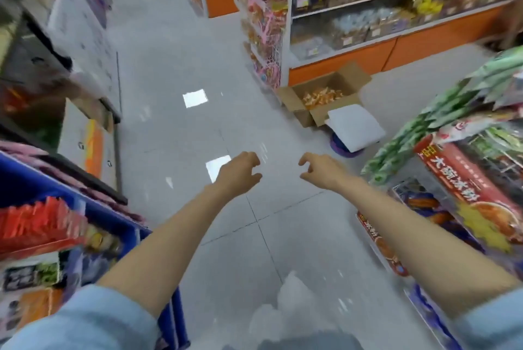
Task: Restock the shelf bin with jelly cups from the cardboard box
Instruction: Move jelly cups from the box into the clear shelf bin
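Over aisle floor (169,81): left hand (240,171), right hand (319,170) loosely curled, empty, apart; cardboard box (304,117) ahead right, beside shelf base (339,62).

So the floor (175,129) is pale grey tile, pretty glossy, with a couple of bright square light reflections (194,98) on it. An open cardboard box (304,119) sits right on it, up against the orange base of a shelf unit (368,58), flaps spread out, with orange jelly cups (321,96) inside. Just beside the box there's a low purple round thing (341,149) with a white pad (355,126) on top.
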Demonstrator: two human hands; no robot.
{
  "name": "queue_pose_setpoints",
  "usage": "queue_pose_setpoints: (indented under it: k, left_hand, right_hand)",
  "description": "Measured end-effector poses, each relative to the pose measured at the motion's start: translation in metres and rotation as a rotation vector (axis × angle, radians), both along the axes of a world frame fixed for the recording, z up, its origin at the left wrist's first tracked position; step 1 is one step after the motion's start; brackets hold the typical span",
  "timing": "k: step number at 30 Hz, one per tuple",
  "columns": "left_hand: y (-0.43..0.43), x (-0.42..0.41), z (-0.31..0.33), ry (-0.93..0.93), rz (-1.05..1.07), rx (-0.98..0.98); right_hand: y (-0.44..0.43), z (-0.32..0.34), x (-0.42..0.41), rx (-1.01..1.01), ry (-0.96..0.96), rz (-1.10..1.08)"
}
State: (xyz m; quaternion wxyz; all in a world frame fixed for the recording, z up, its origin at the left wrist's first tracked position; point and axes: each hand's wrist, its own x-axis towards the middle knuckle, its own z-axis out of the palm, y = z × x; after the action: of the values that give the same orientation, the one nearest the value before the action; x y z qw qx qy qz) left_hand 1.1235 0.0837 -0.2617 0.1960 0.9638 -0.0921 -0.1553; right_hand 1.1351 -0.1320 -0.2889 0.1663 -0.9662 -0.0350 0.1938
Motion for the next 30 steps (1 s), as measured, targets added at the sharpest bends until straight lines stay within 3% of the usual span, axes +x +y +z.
queue_pose_setpoints:
  k: [18, 30]
  left_hand:
    - [-0.13, 0.373, -0.025, 0.119, -0.158, 0.032]
    - [-0.244, 0.554, -0.03, 0.118, -0.249, -0.002]
  right_hand:
    - [-0.115, -0.021, 0.353, 0.049, 0.075, -0.099]
    - [-0.212, -0.016, 0.491, 0.137, 0.052, -0.316]
